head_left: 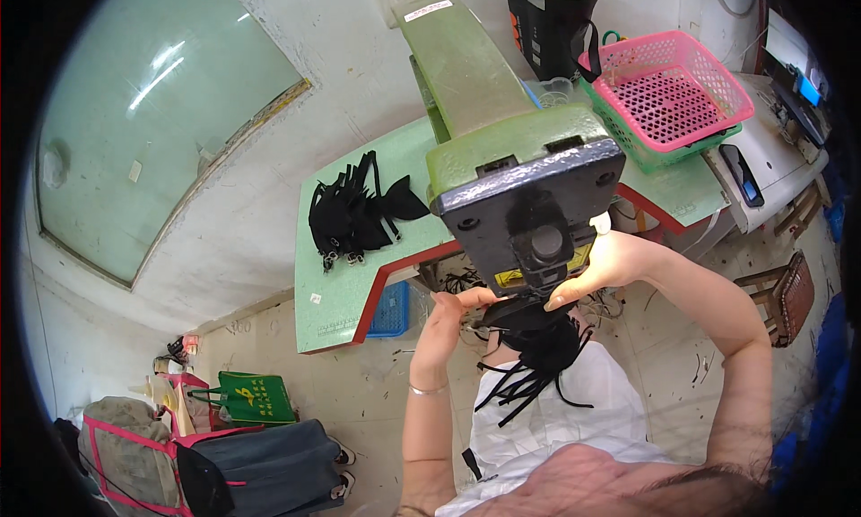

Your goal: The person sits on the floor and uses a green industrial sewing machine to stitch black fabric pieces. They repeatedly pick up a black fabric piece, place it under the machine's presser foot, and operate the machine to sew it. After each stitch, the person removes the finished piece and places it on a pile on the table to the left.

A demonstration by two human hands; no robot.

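I have a black fabric piece with several thin straps under the front of a green machine head, its straps hanging over my white-clothed lap. My left hand is at the piece's left edge, fingers reaching in to its rim, their tips partly hidden. On the other side, my right hand grips the same piece beside the machine's front, thumb on top. The spot where the cloth meets the machine is covered by the head. A pile of similar black strapped pieces with small metal parts lies on the green tabletop to the left.
At the right back, a pink basket sits in a green one, near a black bag and a phone. Below the table is a blue crate. Bags stand on the left floor; a brown stool is at right.
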